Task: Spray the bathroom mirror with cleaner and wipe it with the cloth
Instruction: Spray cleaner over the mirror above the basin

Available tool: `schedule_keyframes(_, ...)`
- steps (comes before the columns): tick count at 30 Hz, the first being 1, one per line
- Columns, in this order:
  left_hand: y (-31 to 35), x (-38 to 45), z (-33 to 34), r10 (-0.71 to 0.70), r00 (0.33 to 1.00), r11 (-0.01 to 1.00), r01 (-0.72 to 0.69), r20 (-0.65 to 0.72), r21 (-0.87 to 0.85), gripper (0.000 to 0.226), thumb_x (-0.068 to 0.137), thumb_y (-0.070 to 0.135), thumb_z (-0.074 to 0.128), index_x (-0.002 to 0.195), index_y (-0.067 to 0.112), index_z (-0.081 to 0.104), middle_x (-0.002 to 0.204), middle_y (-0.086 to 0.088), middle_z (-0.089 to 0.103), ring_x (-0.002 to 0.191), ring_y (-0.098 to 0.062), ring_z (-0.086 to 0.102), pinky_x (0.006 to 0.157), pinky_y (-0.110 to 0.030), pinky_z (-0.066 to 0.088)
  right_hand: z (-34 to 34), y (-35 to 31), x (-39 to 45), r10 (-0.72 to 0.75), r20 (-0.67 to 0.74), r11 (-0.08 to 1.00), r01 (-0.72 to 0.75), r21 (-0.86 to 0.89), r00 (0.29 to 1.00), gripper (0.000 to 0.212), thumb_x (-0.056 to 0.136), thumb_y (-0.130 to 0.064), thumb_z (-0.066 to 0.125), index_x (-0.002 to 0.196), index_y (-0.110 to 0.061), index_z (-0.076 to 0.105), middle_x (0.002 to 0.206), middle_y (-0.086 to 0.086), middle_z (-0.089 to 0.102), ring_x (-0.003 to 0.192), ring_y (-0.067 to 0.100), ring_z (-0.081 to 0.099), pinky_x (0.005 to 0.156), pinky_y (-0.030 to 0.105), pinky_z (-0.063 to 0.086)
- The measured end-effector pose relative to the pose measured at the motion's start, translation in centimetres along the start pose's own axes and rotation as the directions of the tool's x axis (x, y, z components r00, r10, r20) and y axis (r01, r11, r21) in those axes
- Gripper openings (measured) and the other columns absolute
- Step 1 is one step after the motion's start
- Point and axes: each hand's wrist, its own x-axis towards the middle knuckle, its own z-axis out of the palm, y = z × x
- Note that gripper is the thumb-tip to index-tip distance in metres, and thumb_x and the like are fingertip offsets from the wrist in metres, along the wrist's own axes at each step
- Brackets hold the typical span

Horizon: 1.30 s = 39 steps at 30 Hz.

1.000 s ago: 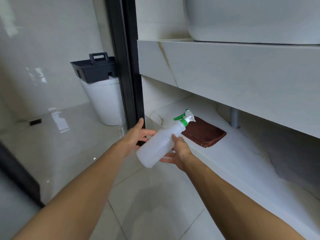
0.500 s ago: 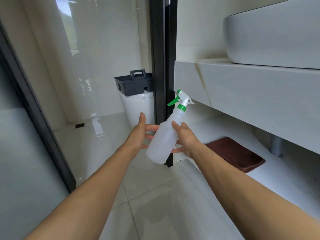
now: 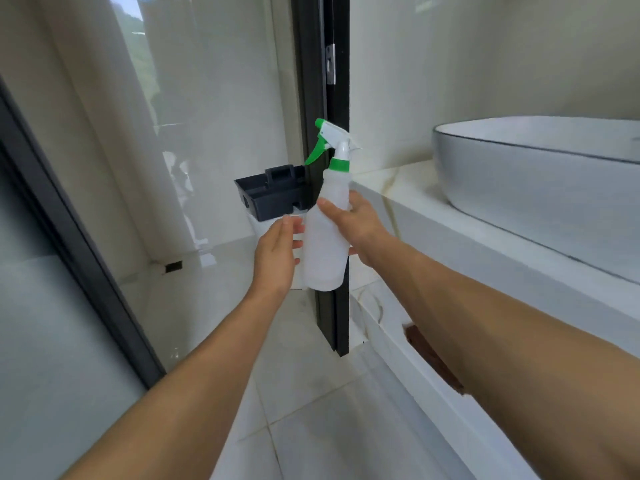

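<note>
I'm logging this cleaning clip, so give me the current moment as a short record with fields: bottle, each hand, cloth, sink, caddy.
bottle: spray bottle, upright, green trigger pointing left
right hand: right hand grips the bottle's body
left hand: left hand, fingers straight, beside the bottle
cloth: brown cloth on the lower shelf, partly hidden by the right arm
sink: white basin on the counter
caddy: dark caddy behind the bottle

**Bathroom fixtures in view**

White basin on marble counter, right. Black door frame upright at centre, metal latch on it. Dark caddy atop white toilet tank, far. Glossy tiled floor near.
</note>
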Motion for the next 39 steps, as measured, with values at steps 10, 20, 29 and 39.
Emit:
schedule_keyframes(10, 28.9, 7.4, -1.0, 0.05, 0.997, 0.992, -0.057, 0.063, 0.116, 0.026, 0.106, 0.032, 0.038, 0.101, 0.024, 0.062, 0.102, -0.001, 0.068, 0.093, -0.018, 0.063, 0.081, -0.032, 0.051, -4.6, -30.0, 2.1, -0.035, 0.129, 0.993, 0.02, 0.113, 0.991, 0.036, 0.092, -0.036, 0.068, 0.122, -0.022, 0.055, 0.105, -0.005, 0.067, 0.083, 0.007, 0.067, 0.047, 0.016, 0.051)
schedule_keyframes(20, 53.0, 9.2, -0.5, 0.121, 0.985, 0.991, -0.127, 0.12, 0.047, 0.029, 0.106, 0.04, 0.036, 0.118, 0.023, 0.057, 0.11, 0.004, 0.065, 0.094, -0.009, 0.063, 0.071, -0.024, 0.047, -9.6, -53.3, 1.0, -0.16, 0.168, 0.98, 0.135, 0.148, 0.973, 0.037, 0.094, -0.034, 0.065, 0.127, -0.021, 0.053, 0.118, 0.002, 0.067, 0.101, 0.018, 0.069, 0.074, 0.031, 0.055)
schedule_keyframes(29, 59.2, 6.7, 2.2, 0.085, 0.98, 0.995, -0.075, 0.178, -0.06, 0.026, 0.104, 0.044, 0.042, 0.111, 0.025, 0.059, 0.113, 0.0, 0.069, 0.102, -0.016, 0.068, 0.084, -0.038, 0.057, -13.1, -57.8, -1.6, -0.169, 0.131, 0.974, 0.146, 0.17, 0.977, 0.04, 0.093, -0.032, 0.067, 0.126, -0.014, 0.055, 0.119, 0.011, 0.068, 0.103, 0.027, 0.07, 0.09, 0.045, 0.058)
schedule_keyframes(39, 60.8, 6.7, 4.1, 0.089, 0.963, 0.992, -0.063, 0.254, -0.109, 0.037, 0.105, 0.042, 0.042, 0.127, 0.018, 0.058, 0.119, 0.0, 0.07, 0.106, -0.016, 0.069, 0.085, -0.037, 0.057, -15.7, -59.0, -1.5, -0.216, 0.112, 0.97, 0.2, 0.135, 0.97, 0.041, 0.093, -0.032, 0.067, 0.126, -0.013, 0.054, 0.116, 0.01, 0.069, 0.097, 0.024, 0.072, 0.082, 0.039, 0.061)
